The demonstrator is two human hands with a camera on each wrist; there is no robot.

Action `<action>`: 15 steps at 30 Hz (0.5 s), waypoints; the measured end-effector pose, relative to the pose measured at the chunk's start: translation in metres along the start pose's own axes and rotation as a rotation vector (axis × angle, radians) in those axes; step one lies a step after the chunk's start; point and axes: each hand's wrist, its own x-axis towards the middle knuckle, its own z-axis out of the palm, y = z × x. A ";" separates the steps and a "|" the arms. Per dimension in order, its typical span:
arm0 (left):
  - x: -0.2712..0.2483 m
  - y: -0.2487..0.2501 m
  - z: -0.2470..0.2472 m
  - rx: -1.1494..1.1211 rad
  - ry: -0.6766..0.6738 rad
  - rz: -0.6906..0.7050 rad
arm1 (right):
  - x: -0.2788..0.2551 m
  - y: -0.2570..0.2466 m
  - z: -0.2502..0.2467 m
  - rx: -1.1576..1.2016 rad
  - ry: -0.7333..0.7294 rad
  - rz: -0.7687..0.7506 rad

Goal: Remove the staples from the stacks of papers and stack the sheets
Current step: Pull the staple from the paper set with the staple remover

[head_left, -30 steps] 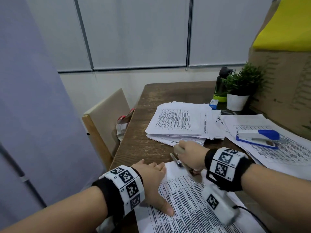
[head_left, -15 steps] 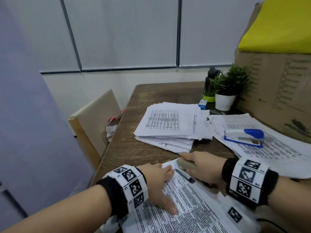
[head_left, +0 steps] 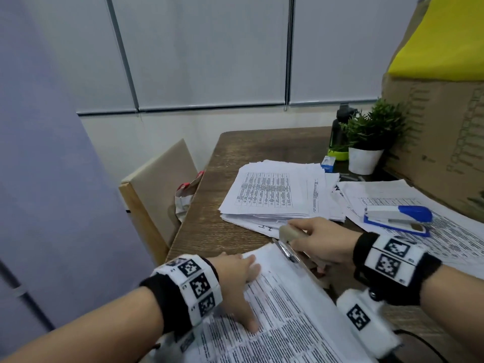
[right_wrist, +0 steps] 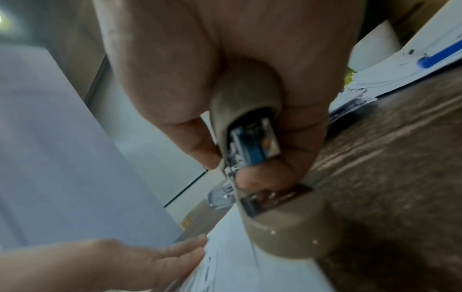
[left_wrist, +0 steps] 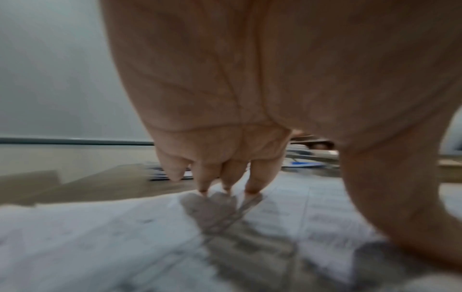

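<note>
A stapled stack of printed sheets [head_left: 282, 307] lies at the near edge of the wooden table [head_left: 209, 231]. My left hand [head_left: 238, 279] presses flat on it with straight fingers [left_wrist: 255, 183] near its far corner. My right hand [head_left: 319, 242] grips a beige stapler [head_left: 289, 235] [right_wrist: 245, 126] whose metal tip [head_left: 286, 254] sits at the sheets' top edge. The staple itself is not visible. A loose pile of sheets [head_left: 277, 195] lies farther back on the table.
A blue and white stapler [head_left: 398, 218] rests on more printed sheets [head_left: 419, 205] at right. A potted plant [head_left: 369, 142], dark bottle [head_left: 339, 132] and small blue box [head_left: 328, 163] stand behind. A cardboard box [head_left: 445, 142] walls the right side; a chair [head_left: 157, 195] stands left of the table.
My right hand with the beige stapler shifted slightly along the sheets' top corner, the tip now on the paper's edge. The left hand stays pressed on the stack. The head view moved.
</note>
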 end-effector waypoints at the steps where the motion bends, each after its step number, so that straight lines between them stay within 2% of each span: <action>1: -0.001 -0.008 -0.001 -0.025 0.019 -0.057 | -0.008 -0.003 -0.004 0.046 0.003 -0.018; 4: -0.005 -0.024 -0.003 -0.243 0.250 -0.148 | -0.019 -0.015 -0.006 0.175 -0.007 -0.083; 6: -0.006 -0.024 -0.008 -0.582 0.413 -0.073 | -0.020 -0.024 0.000 0.167 0.023 -0.124; 8: -0.010 -0.014 -0.013 -1.016 0.518 0.050 | -0.020 -0.037 0.012 0.132 0.053 -0.201; 10: -0.015 -0.010 -0.015 -1.310 0.619 0.063 | -0.024 -0.054 0.025 0.098 0.070 -0.274; 12: -0.021 -0.017 -0.012 -1.394 0.650 0.040 | -0.028 -0.069 0.035 0.004 0.097 -0.340; 15: -0.033 -0.037 -0.003 -1.430 0.594 0.042 | -0.027 -0.088 0.049 -0.117 0.068 -0.381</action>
